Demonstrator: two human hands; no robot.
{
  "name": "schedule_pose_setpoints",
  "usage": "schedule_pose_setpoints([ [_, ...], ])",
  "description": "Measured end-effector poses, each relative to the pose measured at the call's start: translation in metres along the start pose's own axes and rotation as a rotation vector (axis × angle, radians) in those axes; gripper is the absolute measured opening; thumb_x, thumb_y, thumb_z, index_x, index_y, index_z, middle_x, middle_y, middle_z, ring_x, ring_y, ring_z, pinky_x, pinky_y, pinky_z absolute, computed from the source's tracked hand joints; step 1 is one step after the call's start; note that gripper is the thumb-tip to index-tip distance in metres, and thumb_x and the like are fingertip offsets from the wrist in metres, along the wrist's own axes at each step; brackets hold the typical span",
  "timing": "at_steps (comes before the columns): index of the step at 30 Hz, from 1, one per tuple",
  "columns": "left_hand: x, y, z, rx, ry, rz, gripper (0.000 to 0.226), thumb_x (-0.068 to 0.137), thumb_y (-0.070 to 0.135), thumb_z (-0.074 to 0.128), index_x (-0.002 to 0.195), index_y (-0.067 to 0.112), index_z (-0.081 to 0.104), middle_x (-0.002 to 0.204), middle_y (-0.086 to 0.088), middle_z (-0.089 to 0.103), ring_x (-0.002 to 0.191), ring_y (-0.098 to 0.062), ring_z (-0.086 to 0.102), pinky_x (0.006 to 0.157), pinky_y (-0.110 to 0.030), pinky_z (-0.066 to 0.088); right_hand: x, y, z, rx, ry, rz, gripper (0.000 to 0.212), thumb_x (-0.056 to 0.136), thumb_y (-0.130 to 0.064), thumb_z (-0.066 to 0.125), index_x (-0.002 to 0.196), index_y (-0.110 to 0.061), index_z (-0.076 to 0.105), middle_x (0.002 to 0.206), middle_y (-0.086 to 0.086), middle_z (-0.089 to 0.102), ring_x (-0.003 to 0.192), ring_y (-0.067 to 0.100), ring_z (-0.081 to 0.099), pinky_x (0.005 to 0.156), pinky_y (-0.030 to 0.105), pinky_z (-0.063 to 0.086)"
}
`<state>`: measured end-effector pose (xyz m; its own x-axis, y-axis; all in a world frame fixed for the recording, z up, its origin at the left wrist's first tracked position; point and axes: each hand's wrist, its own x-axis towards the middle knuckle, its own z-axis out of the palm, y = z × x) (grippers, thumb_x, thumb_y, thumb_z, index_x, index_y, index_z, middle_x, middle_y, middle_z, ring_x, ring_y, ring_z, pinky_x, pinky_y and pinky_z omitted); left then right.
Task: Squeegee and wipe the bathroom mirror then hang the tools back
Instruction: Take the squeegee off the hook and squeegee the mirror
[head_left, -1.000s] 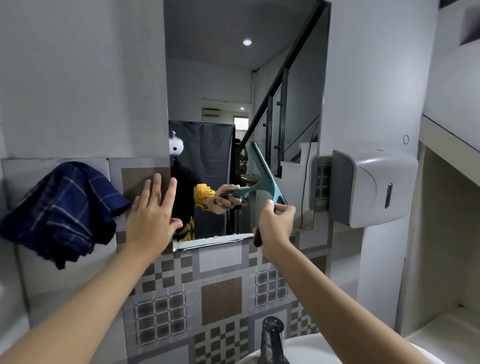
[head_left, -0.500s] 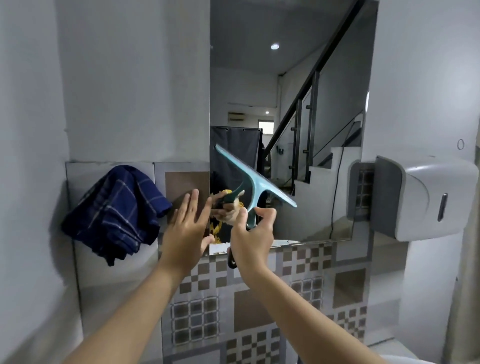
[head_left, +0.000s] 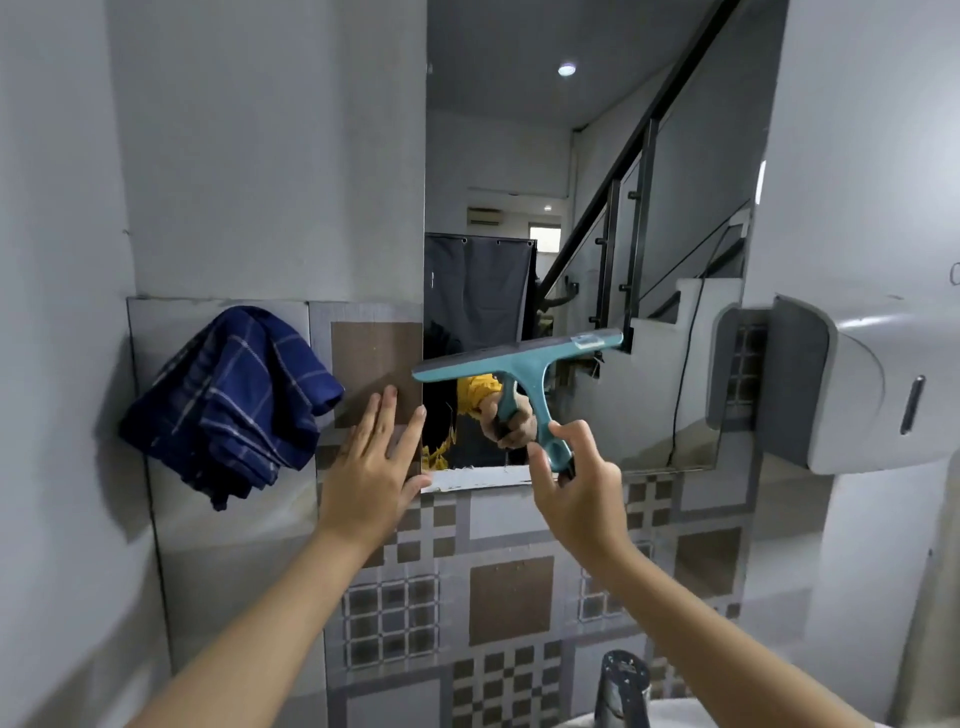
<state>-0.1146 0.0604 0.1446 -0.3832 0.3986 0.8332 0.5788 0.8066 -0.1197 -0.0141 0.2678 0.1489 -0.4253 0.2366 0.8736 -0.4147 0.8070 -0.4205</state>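
A tall mirror (head_left: 582, 171) hangs on the wall above patterned tiles. My right hand (head_left: 574, 488) grips the handle of a teal squeegee (head_left: 524, 358), whose blade lies almost level across the mirror's lower part. My left hand (head_left: 371, 462) is flat with fingers spread, against the tiled wall at the mirror's lower left corner. A dark blue checked cloth (head_left: 228, 400) hangs bunched on the wall to the left.
A white and grey dispenser (head_left: 852, 384) juts from the wall at the right, close to the mirror's edge. A metal tap (head_left: 623, 686) and the sink's white rim sit at the bottom, below my right arm.
The squeegee blade has turned from steeply slanted to nearly level and moved left over the mirror's bottom. My left hand stayed by the mirror's corner. The view shifted left, then back.
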Motion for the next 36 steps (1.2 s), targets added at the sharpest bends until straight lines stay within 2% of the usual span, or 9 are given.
schedule_pose_setpoints([
  [2, -0.001, -0.001, 0.002, 0.008, 0.002, 0.003, 0.083, 0.071, 0.036, 0.075, 0.139, 0.012, 0.036, 0.147, -0.022, 0.028, 0.136, -0.037, 0.026, 0.100, -0.046, 0.036, 0.006, 0.008, -0.009, -0.048, -0.031, -0.046, 0.021, 0.087, -0.018, 0.068, 0.101, -0.009, 0.055, 0.063, -0.013, 0.051, 0.036, 0.010, 0.042, 0.035, 0.012, 0.033],
  [5, -0.001, -0.002, 0.004, 0.022, -0.005, 0.009, 0.082, 0.073, 0.037, 0.073, 0.141, 0.013, 0.033, 0.149, -0.022, 0.024, 0.137, -0.037, 0.022, 0.101, -0.044, 0.031, 0.014, 0.020, -0.021, -0.111, -0.053, -0.080, 0.023, 0.086, -0.019, 0.068, 0.104, -0.007, 0.058, 0.066, -0.008, 0.055, 0.036, 0.009, 0.039, 0.035, 0.027, 0.039],
  [9, -0.001, -0.002, 0.003, 0.036, -0.008, 0.011, 0.082, 0.073, 0.037, 0.073, 0.141, 0.012, 0.034, 0.149, -0.022, 0.025, 0.137, -0.036, 0.022, 0.099, -0.046, 0.036, 0.021, 0.036, -0.037, -0.180, -0.078, -0.126, 0.027, 0.085, -0.018, 0.071, 0.106, -0.005, 0.062, 0.064, -0.008, 0.052, 0.039, -0.002, 0.036, 0.040, 0.015, 0.028],
  [13, -0.001, -0.003, 0.004, 0.042, -0.020, 0.005, 0.082, 0.075, 0.038, 0.071, 0.141, 0.012, 0.032, 0.150, -0.022, 0.023, 0.138, -0.036, 0.021, 0.099, -0.049, 0.039, 0.026, 0.058, -0.056, -0.234, -0.075, -0.134, 0.026, 0.084, -0.019, 0.072, 0.106, -0.007, 0.063, 0.061, -0.010, 0.047, 0.042, -0.002, 0.033, 0.042, 0.016, 0.027],
  [15, -0.002, -0.003, 0.005, 0.049, -0.017, 0.004, 0.081, 0.076, 0.040, 0.068, 0.142, 0.013, 0.031, 0.150, -0.021, 0.021, 0.139, -0.035, 0.020, 0.101, -0.048, 0.039, 0.024, 0.072, -0.068, -0.254, -0.084, -0.134, 0.027, 0.084, -0.020, 0.071, 0.107, -0.008, 0.063, 0.062, -0.008, 0.051, 0.042, 0.004, 0.038, 0.040, 0.020, 0.035],
  [18, -0.001, -0.004, 0.007, 0.047, -0.012, 0.012, 0.081, 0.076, 0.040, 0.068, 0.142, 0.012, 0.031, 0.150, -0.021, 0.020, 0.139, -0.035, 0.019, 0.102, -0.048, 0.036, 0.016, 0.104, -0.093, -0.273, -0.061, -0.068, 0.027, 0.084, -0.020, 0.071, 0.107, -0.011, 0.062, 0.064, 0.002, 0.063, 0.044, 0.022, 0.051, 0.039, 0.038, 0.050],
  [23, -0.001, -0.005, 0.010, 0.063, 0.002, 0.031, 0.081, 0.075, 0.039, 0.067, 0.142, 0.011, 0.031, 0.150, -0.023, 0.020, 0.139, -0.036, 0.018, 0.103, -0.049, 0.035, 0.005, 0.147, -0.140, -0.327, -0.059, 0.008, 0.024, 0.081, -0.018, 0.072, 0.102, -0.009, 0.063, 0.067, 0.009, 0.065, 0.045, 0.030, 0.052, 0.041, 0.046, 0.051],
  [31, -0.001, -0.003, 0.009, 0.042, -0.005, 0.021, 0.082, 0.074, 0.035, 0.070, 0.141, 0.009, 0.030, 0.149, -0.025, 0.019, 0.139, -0.038, 0.017, 0.101, -0.056, 0.036, -0.006, 0.146, -0.135, -0.135, -0.089, 0.152, 0.016, 0.084, -0.020, 0.068, 0.095, -0.018, 0.057, 0.076, 0.010, 0.066, 0.049, 0.027, 0.052, 0.045, 0.040, 0.049],
  [36, -0.001, -0.003, 0.009, 0.033, -0.006, 0.020, 0.081, 0.074, 0.034, 0.070, 0.141, 0.009, 0.032, 0.149, -0.025, 0.019, 0.139, -0.037, 0.016, 0.099, -0.057, 0.038, -0.022, 0.133, -0.120, 0.049, -0.053, 0.386, 0.012, 0.087, -0.017, 0.067, 0.092, -0.018, 0.056, 0.075, 0.013, 0.066, 0.047, 0.016, 0.044, 0.039, 0.016, 0.035],
])
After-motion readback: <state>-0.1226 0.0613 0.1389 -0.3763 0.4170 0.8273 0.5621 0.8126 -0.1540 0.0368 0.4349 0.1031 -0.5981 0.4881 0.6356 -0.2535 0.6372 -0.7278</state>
